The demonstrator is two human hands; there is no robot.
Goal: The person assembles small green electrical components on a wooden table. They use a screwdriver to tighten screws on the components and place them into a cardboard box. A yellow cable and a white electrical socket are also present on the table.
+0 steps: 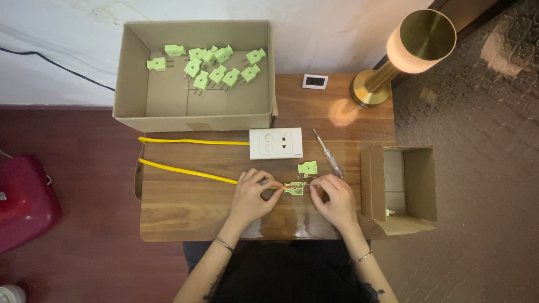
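While both hands meet mid-table | left hand (252,196) pinches yellow cable (184,171) | right hand (334,200) fingers closed on open green plug (294,188) | plug cover (307,168) just beyond

Both forearms reached up from the near edge of the table and converged toward its middle. The left hand (252,196) and the right hand (336,200) lay palm-down, fingers curled, their fingertips pinched and nearly meeting between them.

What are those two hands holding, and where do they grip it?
The left hand pinches the yellow cable at its end; the right hand holds the opened green plug half by its right edge.
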